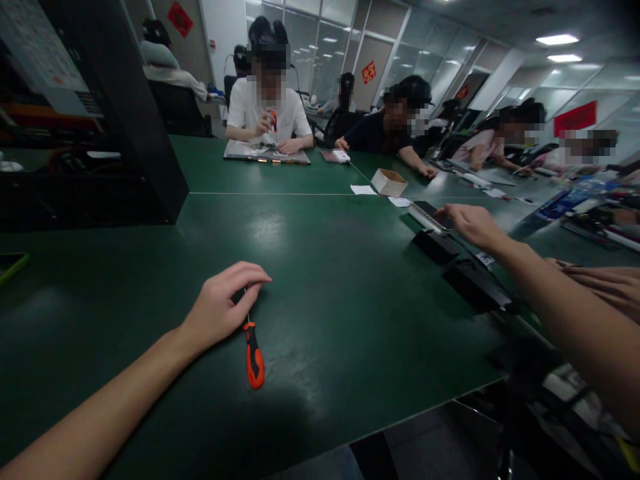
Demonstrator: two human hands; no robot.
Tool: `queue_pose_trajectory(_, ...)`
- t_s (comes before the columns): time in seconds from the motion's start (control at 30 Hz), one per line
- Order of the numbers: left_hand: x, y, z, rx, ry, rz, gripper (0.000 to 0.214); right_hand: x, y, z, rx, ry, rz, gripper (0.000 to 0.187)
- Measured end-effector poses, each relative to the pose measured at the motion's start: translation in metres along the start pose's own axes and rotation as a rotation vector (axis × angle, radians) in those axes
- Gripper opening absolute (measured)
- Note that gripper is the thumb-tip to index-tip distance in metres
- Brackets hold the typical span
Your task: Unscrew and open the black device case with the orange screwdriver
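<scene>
My left hand [223, 303] rests on the green tabletop, fingers stretched forward and the thumb just apart from them. Beneath it runs the thin shaft of a screwdriver [255, 360], whose orange and black handle lies on the table toward me; the tip is hidden. Out to the right, my right hand [473, 225] has its fingers together at the near edge of a flat device [425, 215] with a dark top and silvery side. How its fingertips grip that edge is partly hidden. Black box-like pieces [473, 283] lie just below this hand.
A black shelf frame [150, 133] stands at the left, near a green-edged object [13, 267]. A small open carton [389, 182] and white papers [363, 190] lie ahead. Across the table [325, 280], a person in white [240, 110] holds a screwdriver over a flat panel [240, 152]. Other people sit rightward.
</scene>
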State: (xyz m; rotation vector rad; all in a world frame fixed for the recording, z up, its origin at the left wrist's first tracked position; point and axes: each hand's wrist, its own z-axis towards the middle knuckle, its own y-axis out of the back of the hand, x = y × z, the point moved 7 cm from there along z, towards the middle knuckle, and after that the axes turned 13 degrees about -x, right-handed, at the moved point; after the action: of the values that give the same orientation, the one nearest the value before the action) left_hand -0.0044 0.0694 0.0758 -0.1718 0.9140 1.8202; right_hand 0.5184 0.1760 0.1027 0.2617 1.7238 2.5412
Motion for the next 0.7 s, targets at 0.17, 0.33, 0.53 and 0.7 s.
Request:
queue_pose_trajectory(0.17, 0.011, 0.001, -0.001, 0.335, -0.106, 0.087, 0.038, -0.032, 0.039, -0.084, -0.131, -0.088, -0.019, 0.024)
queue_pose_trajectory(0.33, 0.004, -0.014, -0.011, 0.479, -0.188, 0.174, 0.019, -0.052, 0.019, -0.16, -0.088, -0.079, 0.073, 0.044)
queue_pose_trajectory(0.53, -0.015, -0.027, -0.017, 0.43, -0.368, 0.31, 0.014, -0.046, 0.008, -0.17, -0.173, -0.142, 0.04, 0.049)
queue_pose_trajectory(0.7, -0.026, -0.013, -0.017, 0.136, -0.516, 0.221, 0.017, -0.019, 0.014, -0.171, -0.308, -0.141, 0.086, 0.043)
